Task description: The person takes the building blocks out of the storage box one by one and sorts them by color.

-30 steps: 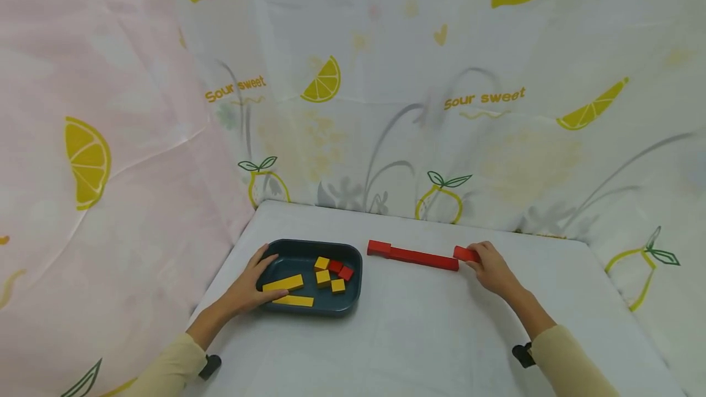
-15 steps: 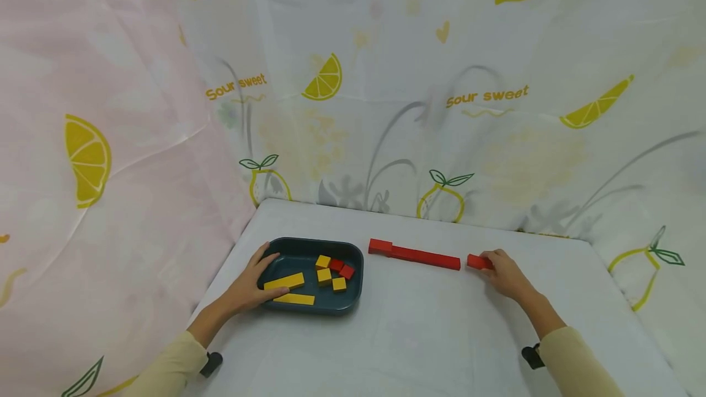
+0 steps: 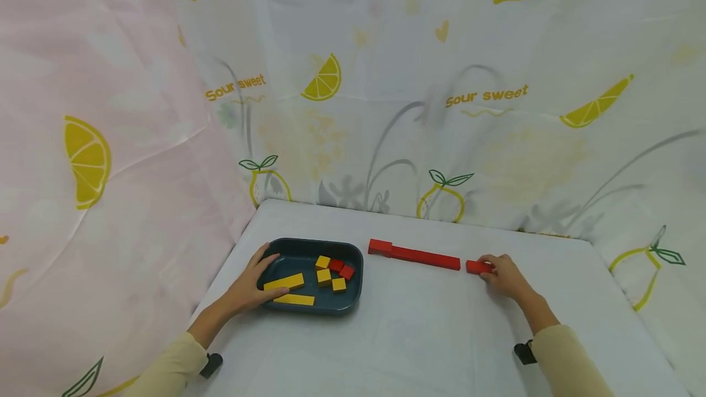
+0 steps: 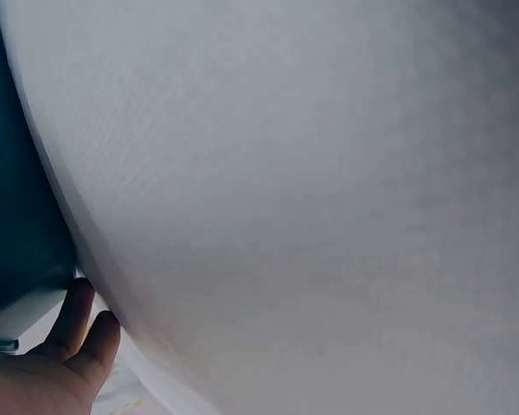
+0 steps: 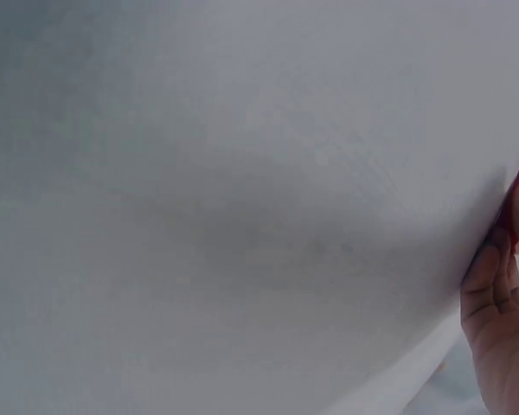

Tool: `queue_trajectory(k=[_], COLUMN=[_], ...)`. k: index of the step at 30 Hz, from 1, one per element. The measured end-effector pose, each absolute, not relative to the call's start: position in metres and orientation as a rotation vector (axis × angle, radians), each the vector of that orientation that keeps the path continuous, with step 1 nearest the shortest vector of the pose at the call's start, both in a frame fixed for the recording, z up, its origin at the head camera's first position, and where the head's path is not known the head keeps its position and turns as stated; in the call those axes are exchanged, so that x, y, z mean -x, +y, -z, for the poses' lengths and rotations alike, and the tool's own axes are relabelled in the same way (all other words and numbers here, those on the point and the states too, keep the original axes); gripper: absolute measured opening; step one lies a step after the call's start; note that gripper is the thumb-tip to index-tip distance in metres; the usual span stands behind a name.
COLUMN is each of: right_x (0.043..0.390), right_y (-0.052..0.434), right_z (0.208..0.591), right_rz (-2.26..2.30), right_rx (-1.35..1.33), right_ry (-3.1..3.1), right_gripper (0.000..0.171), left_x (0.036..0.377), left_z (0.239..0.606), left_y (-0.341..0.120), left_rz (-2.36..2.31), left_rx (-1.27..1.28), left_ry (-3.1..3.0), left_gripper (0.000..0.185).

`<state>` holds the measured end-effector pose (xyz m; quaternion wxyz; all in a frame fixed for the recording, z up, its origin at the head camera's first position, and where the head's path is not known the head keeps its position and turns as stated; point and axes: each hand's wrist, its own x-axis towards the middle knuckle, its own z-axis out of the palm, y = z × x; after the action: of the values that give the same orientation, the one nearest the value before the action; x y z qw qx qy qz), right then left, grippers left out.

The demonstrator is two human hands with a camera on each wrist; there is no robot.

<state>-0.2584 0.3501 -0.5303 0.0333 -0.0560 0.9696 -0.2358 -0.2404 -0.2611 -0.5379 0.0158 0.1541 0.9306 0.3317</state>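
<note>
Gripping a small red block (image 3: 477, 267) at its right end, the right hand (image 3: 504, 277) rests on the white table (image 3: 419, 329) with its fingers curled round the piece. This block lies flat on the cloth, just to the right of a long red bar (image 3: 425, 257), with a narrow gap between them; it does not touch the bar. At the bar's left end a short red block (image 3: 379, 247) sits against it, so the three red pieces form a rough line across the far middle of the table. In the right wrist view only fingertips (image 5: 489, 277) and a sliver of red at the frame's edge show against the white cloth.

On the left side, the left hand (image 3: 250, 287) holds the dark teal tray (image 3: 353, 290) by its left rim, thumb over the inner edge and fingers spread along the outside wall. Inside the tray lie two long yellow bars (image 3: 284, 282), one nearer the front edge, plus three small yellow cubes (image 3: 324, 276) and two small red cubes (image 3: 342, 269) clustered toward the right half. The tray stands well apart from the small red block.

Behind the table hangs a lemon-print curtain (image 3: 386, 109).
</note>
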Motion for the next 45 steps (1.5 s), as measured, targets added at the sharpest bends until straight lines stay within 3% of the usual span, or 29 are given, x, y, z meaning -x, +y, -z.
queue_trajectory(k=[15,45], right_x=[0.2651,0.2615], right_y=[0.351,0.3441], right_z=[0.5332,0.5364], right_rz=[0.869,1.116], right_rx=[-0.062,-0.216], right_ry=[2.787,2.687], right_gripper=[0.039,0.051], left_x=[0.2414,0.2432], left_z=[0.5404,0.5388], left_y=[-0.2592,-0.2602], left_rz=[-1.016,-1.035], left_rx=[-0.465,-0.49], left_ry=[2.901,2.889], left_gripper=[0.093,0.091])
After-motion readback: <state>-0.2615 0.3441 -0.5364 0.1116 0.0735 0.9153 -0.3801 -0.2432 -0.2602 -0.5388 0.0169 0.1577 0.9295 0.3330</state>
